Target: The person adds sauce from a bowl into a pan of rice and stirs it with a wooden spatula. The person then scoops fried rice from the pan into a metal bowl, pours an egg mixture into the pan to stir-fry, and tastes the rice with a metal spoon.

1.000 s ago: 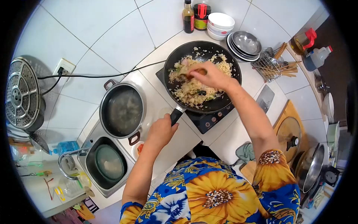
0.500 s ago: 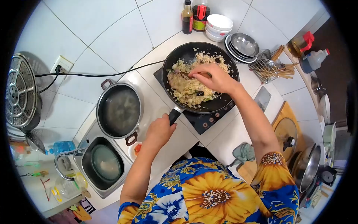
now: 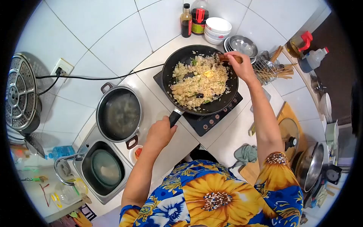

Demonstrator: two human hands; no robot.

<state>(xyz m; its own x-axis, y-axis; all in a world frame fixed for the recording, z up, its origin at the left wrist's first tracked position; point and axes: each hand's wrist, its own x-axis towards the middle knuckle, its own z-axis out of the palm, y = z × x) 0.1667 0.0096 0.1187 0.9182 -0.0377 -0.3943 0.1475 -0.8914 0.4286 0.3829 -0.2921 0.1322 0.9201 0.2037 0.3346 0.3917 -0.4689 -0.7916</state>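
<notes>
Mid-counter, head view: black frying pan (image 3: 224, 101) on the induction hob (image 3: 211, 121), w/ cooked rice (image 3: 189, 87) over most of its base. Mixed in the rice: green bits (image 3: 194, 61), one dark piece (image 3: 199, 95) on the near side, plus a bright yellow bit (image 3: 208, 73) nr the far side. Pan's handle (image 3: 174, 117) points near-left.

L hand (image 3: 160, 132) at the near left of the pan: fingers curled tight round that handle. R hand (image 3: 243, 66) over the pan's far-right rim: thumb & fingers pinched on a brown wooden utensil (image 3: 236, 59), its low end at the rice's far-right edge. Can't tell if spoon or spatula; tip too small.

Left of pan, apart from it: big pot (image 3: 99, 126) w/ 2 brown handles, cloudy liquid inside. Black cord (image 3: 124, 75) runs from a wall socket (image 3: 64, 67) on the left, over twd the pan. Near left: steel sink (image 3: 81, 166) w/ round greenish vessel (image 3: 107, 166) in it; small white bowl (image 3: 132, 155) w/ red bits btwn sink & L forearm.

Far side, by the wall, L to R: dark sauce bottle (image 3: 186, 24), red-topped jar (image 3: 198, 27), stacked white bowls (image 3: 218, 28), metal bowls (image 3: 242, 45). Farther right, nr R hand: wire basket (image 3: 264, 72) w/ chopsticks (image 3: 285, 72). Right side: wooden board (image 3: 289, 110) w/ glass lid (image 3: 289, 130). Grey-green cloth (image 3: 245, 154) just beside R arm, near right.
</notes>
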